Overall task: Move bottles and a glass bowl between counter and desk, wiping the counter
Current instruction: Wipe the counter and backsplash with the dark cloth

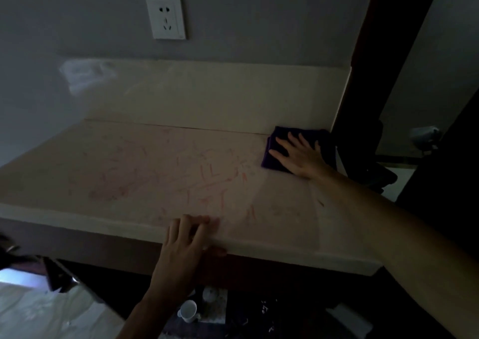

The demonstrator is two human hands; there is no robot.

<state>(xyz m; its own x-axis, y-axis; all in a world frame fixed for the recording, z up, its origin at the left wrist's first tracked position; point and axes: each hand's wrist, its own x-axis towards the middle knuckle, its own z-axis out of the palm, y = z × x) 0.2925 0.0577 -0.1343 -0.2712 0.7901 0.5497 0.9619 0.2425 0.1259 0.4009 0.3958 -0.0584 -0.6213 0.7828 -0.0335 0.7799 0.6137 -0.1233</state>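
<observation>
A pale counter (145, 162) with faint red scribble marks fills the middle of the head view. A dark purple cloth (278, 134) lies at its back right corner. My right hand (300, 156) presses flat on that cloth, fingers spread. My left hand (188, 237) rests on the counter's front edge, fingers on top and thumb under the lip. No bottles or glass bowl are in view.
A raised backsplash (207, 95) runs along the back, with a white wall socket (166, 17) above it. A dark door frame (383, 53) borders the right side. Below the counter stands a white cup (188, 311) among dim clutter. A light sheet (46, 310) lies at bottom left.
</observation>
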